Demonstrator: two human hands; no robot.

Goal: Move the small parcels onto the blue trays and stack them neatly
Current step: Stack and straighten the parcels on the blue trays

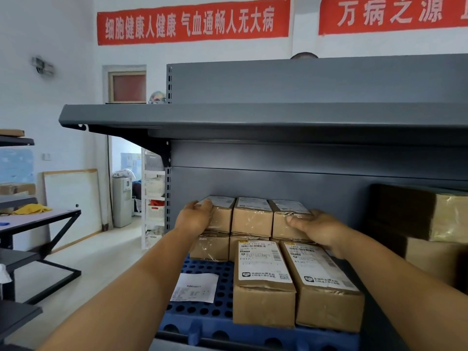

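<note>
A blue perforated tray (202,310) lies on the grey shelf. At its back stand small brown parcels in two layers, three across the top row (252,216). My left hand (193,216) presses against the left end of that top row, and my right hand (316,229) presses its right end, so the row is squeezed between both palms. Two more labelled parcels (264,282) (324,287) lie side by side at the tray's front right. A loose white paper slip (195,287) rests on the tray's front left.
The upper grey shelf (228,117) overhangs the tray. Larger cardboard boxes (430,216) fill the shelf to the right. Dark tables (38,219) with a yellow cloth (33,208) stand at the left, with open floor between.
</note>
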